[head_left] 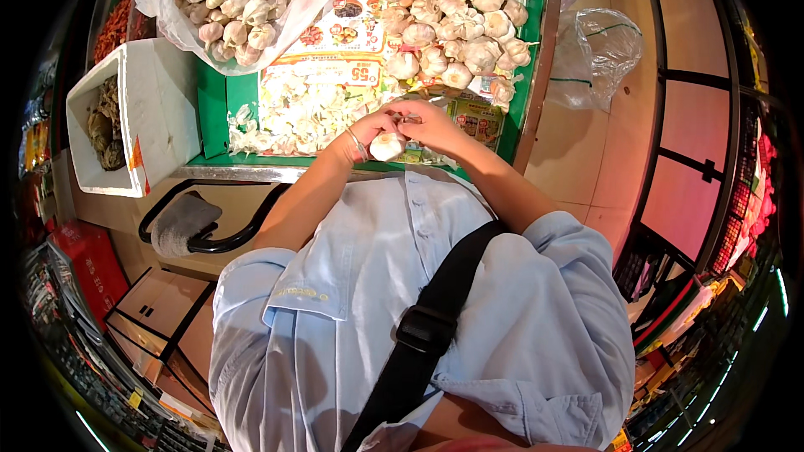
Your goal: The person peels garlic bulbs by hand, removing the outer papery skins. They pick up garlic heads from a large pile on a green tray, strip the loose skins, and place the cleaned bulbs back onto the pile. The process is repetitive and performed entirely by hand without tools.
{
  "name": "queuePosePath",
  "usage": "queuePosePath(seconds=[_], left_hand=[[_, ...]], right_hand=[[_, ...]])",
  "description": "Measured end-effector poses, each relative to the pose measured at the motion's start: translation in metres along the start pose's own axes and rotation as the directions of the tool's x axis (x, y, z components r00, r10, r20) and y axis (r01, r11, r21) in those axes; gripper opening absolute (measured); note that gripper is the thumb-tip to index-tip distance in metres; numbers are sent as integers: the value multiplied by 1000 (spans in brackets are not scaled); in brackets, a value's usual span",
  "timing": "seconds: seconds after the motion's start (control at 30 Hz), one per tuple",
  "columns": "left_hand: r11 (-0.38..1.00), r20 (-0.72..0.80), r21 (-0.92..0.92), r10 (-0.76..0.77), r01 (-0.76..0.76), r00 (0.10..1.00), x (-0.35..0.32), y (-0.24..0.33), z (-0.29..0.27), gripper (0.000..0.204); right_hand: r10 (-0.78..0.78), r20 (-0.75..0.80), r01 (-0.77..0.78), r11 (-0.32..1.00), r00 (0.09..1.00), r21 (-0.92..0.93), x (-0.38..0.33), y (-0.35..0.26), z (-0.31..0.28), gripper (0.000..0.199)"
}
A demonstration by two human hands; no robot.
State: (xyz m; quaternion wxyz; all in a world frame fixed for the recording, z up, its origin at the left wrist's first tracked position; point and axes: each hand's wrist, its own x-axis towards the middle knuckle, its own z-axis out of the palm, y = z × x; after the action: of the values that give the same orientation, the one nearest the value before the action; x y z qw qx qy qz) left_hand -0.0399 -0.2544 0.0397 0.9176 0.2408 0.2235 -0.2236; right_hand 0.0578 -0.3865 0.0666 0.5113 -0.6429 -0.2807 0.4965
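Observation:
My left hand [370, 128] is closed round a white garlic bulb [387, 147], whose pale round side faces me at the front edge of the green stall. Against the bulb's upper end, the fingers of my right hand [429, 126] are pressed together. Something small and dark shows between the two hands, too hidden to name. Beneath and behind them, loose garlic skins [314, 109] are scattered over printed paper sheets [356, 50]. A heap of garlic bulbs [456, 17] lies at the far right of the stall, and more fill a clear plastic bag [155, 0] at the far left.
A white foam box [163, 109] with brownish contents is tipped beside the stall on the left. Below it stands a black-framed seat with a grey cloth [184, 222]. A clear plastic bag [595, 59] lies on the right, by dark-framed cabinets [695, 117]. The stall has a metal front edge [243, 173].

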Motion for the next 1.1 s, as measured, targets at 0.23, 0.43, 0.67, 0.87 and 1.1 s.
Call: queuePosePath(seconds=[0.23,0.43,0.67,0.87,1.1], left_hand=[[993,-119,-110,33,-46,992,3,1,2,33],[998,-178,36,66,-60,982,9,2,14,27],[997,-230,35,80,-74,970,5,0,-2,27],[974,-117,-49,215,-222,970,-9,1,10,35],[927,-57,-283,240,-246,969,-17,7,-2,29]], right_hand=[[297,11,-217,670,955,710,-5,4,-25,35],[130,38,-115,658,991,744,-4,-13,-3,42],[-80,27,77,991,996,105,-9,-1,-4,32],[10,89,-20,993,996,115,-9,0,1,28],[-494,-206,22,418,845,-908,5,21,-57,32]])
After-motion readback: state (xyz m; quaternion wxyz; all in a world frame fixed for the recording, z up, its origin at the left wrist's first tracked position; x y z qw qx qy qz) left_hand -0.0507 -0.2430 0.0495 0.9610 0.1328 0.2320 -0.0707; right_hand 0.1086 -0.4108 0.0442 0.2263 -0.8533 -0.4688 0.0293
